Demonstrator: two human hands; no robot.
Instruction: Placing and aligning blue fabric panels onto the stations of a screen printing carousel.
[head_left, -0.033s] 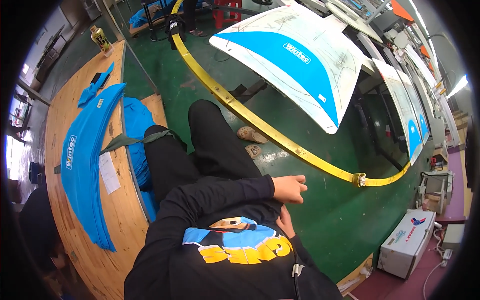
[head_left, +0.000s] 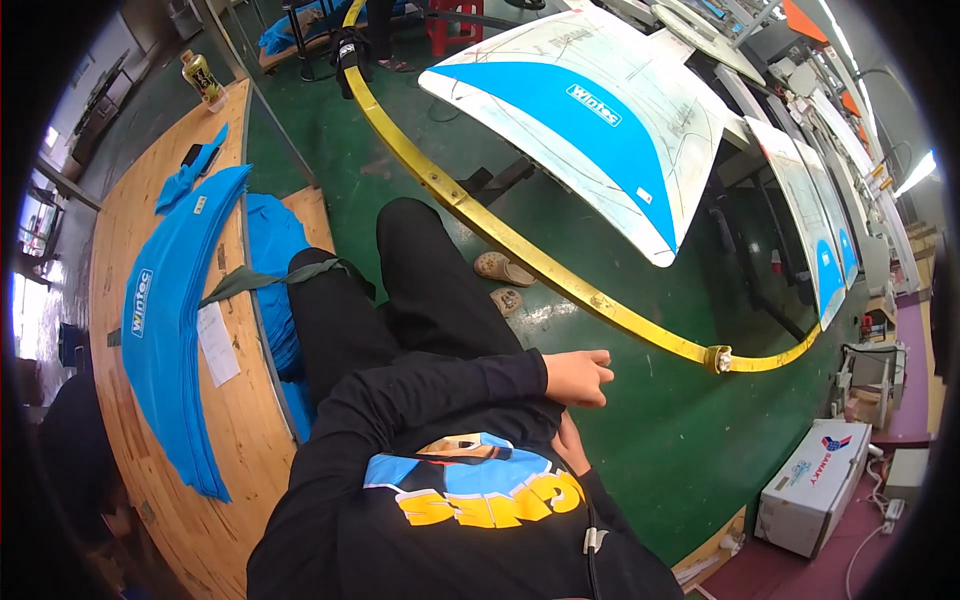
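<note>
My left hand, its fingers loosely curled, lies across my lap at the end of a black sleeve; whether anything is inside it is hidden. Below it my right hand shows only in part, its fingers out of sight. A stack of curved blue fabric pieces with white lettering lies on the wooden table at my left, beside a paper slip. A green strap runs from that table toward my leg. In front of me are white printing boards, the nearest bearing a blue curved piece.
A curved yellow rail arcs between me and the boards. A bottle stands on the table. A person's leg and a red stool are behind the rail. A white box sits at lower right.
</note>
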